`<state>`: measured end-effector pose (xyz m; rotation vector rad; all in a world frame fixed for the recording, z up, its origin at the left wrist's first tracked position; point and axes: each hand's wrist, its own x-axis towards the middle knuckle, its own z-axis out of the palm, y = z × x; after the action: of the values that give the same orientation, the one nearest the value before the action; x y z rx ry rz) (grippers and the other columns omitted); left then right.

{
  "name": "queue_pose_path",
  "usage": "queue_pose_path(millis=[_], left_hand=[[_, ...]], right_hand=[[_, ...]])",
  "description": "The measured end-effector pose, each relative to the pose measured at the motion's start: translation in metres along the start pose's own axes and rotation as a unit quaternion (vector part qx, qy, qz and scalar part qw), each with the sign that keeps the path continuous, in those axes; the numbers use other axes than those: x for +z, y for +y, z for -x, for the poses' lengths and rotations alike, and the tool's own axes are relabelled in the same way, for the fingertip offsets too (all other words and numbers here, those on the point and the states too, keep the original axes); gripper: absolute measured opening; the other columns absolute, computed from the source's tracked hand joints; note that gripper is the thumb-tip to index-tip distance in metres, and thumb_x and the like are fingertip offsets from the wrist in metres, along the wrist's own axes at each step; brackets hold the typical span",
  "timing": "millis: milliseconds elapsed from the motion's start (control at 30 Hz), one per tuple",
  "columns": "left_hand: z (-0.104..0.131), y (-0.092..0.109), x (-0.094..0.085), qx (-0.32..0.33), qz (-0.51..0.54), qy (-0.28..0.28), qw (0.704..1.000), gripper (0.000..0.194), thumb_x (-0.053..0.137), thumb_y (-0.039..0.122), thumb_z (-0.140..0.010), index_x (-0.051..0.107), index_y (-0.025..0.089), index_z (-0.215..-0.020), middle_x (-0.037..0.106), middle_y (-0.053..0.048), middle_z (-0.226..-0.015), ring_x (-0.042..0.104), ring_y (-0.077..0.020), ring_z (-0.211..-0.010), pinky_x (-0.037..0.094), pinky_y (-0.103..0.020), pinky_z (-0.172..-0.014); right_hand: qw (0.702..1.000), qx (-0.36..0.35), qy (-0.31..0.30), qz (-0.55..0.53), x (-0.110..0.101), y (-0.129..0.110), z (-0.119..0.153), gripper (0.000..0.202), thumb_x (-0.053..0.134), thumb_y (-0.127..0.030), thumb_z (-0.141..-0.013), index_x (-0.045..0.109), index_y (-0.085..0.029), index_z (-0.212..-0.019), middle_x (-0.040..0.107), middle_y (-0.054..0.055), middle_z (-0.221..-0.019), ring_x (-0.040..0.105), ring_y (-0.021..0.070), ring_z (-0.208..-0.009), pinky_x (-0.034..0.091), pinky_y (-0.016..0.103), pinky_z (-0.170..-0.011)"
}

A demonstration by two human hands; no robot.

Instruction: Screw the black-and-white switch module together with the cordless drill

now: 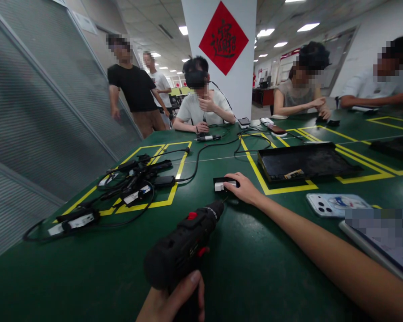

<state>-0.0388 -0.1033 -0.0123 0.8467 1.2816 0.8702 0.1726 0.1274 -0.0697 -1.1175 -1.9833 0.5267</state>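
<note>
A ribbed grey partition (50,89) runs down the left side, and beside it the long green table (114,273) fills the foreground, marked out in rectangles with yellow tape (176,179). Behind the table rises a white pillar (195,27). A person in a black T-shirt (130,87) stands near the partition; a seated person (201,107) in a pale top, wearing a black headset, faces this way from across the table, and two more people sit to the right. On the pillar hangs a red diamond-shaped paper (206,47) with black characters. To the left, a tangle of black cables (134,179) with white-labelled parts lies over the tape; to the right rests a shallow black tray (309,158). In front of the body is a black drill driver (184,246) with red switches, its handle gripped by the left hand (177,297). The right hand (243,188) reaches in from the right, well apart from the left, fingers and thumb clamped on a small black-and-white block (219,185) on the table, between tray and cables. A pale-blue phone (337,205) lies near the right forearm. The thin drill bit (225,199) points at the block's near edge; whether they touch cannot be told.
</note>
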Motion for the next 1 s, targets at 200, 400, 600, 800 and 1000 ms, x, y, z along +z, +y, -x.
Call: queue_pose_path(millis=[200, 400, 600, 800, 1000], left_hand=[[-0.004, -0.001, -0.007, 0.005, -0.019, -0.026, 0.999, 0.044, 0.058, 0.053, -0.074, 0.061, 0.012, -0.058, 0.057, -0.005, -0.054, 0.057, -0.0179, -0.05, 0.046, -0.031, -0.052], [-0.005, 0.006, -0.005, 0.001, -0.013, -0.02, 1.0, 0.041, 0.06, 0.052, -0.074, 0.062, 0.012, -0.063, 0.059, -0.004, -0.058, 0.058, -0.0178, -0.05, 0.045, -0.03, -0.052], [-0.004, 0.008, -0.001, 0.004, -0.032, -0.027, 0.999, 0.046, 0.058, 0.053, -0.075, 0.061, 0.012, -0.056, 0.059, -0.006, -0.056, 0.056, -0.0171, -0.05, 0.046, -0.03, -0.053], [-0.005, 0.007, 0.001, 0.012, -0.034, -0.012, 0.999, 0.044, 0.059, 0.054, -0.074, 0.063, 0.011, -0.063, 0.057, -0.005, -0.054, 0.056, -0.0176, -0.049, 0.046, -0.03, -0.051], [-0.005, 0.004, 0.001, 0.023, -0.018, -0.003, 1.0, 0.066, 0.057, 0.052, -0.076, 0.041, 0.014, -0.128, 0.058, 0.0, -0.057, 0.057, -0.0187, -0.048, 0.044, -0.03, -0.05]], right_hand=[[1.0, -0.001, -0.001, 0.004, 0.001, 0.001, 0.001, 0.043, 0.051, -0.049, -0.085, 0.057, -0.022, -0.118, 0.054, 0.007, -0.107, 0.056, 0.0176, -0.095, 0.042, 0.032, -0.088], [1.0, -0.005, 0.0, 0.01, 0.001, 0.001, 0.001, 0.042, 0.051, -0.048, -0.085, 0.056, -0.022, -0.118, 0.054, 0.007, -0.107, 0.056, 0.018, -0.096, 0.042, 0.032, -0.089], [1.0, -0.008, 0.0, 0.012, 0.002, 0.003, 0.001, 0.043, 0.051, -0.048, -0.085, 0.055, -0.022, -0.119, 0.053, 0.007, -0.107, 0.056, 0.0182, -0.096, 0.041, 0.032, -0.089], [1.0, -0.007, 0.002, 0.009, 0.003, 0.003, 0.001, 0.043, 0.05, -0.049, -0.085, 0.056, -0.023, -0.119, 0.053, 0.007, -0.107, 0.056, 0.0182, -0.096, 0.042, 0.033, -0.088], [1.0, -0.008, 0.002, 0.008, 0.002, 0.003, 0.002, 0.044, 0.05, -0.05, -0.085, 0.055, -0.023, -0.12, 0.053, 0.006, -0.108, 0.056, 0.0181, -0.095, 0.042, 0.032, -0.088]])
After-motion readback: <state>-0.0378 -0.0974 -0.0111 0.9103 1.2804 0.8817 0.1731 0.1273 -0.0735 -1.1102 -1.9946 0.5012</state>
